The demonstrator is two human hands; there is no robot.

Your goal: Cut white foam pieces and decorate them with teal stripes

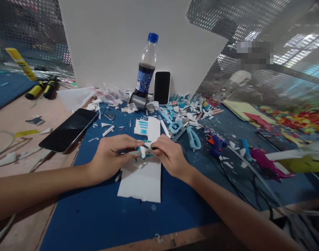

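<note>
A blue mat littered with offcuts, a white board propped behind it, and both hands meeting on one tiny piece at mid-table.
The left hand and right hand each close thumb and forefinger on the small white-and-teal piece, held just above the white sheet. It looks feather-light, thin and easy to crease, so a soft pinch at its ends seems the safest hold. Fingertips cover most of it: foam or card, I cannot tell, nor its full outline. The scissors lie near the right hand, and the phone lies off to the left.
</note>
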